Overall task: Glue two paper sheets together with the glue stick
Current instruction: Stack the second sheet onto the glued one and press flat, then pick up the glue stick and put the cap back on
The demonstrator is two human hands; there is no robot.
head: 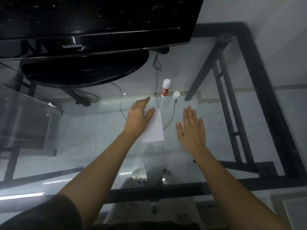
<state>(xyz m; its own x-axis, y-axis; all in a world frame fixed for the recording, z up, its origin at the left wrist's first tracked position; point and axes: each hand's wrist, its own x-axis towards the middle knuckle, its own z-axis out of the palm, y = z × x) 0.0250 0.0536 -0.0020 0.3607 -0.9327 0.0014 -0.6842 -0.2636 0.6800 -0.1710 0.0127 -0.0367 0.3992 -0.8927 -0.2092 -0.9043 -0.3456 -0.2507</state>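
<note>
White paper (153,128) lies flat; beyond it a red-and-white glue stick (165,88) stands upright, white cap (176,95) just beside.

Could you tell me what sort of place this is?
Probably a room at home, perhaps a living room: a Samsung screen stands on a black-framed glass table, and a tiled floor shows through the glass.
</note>
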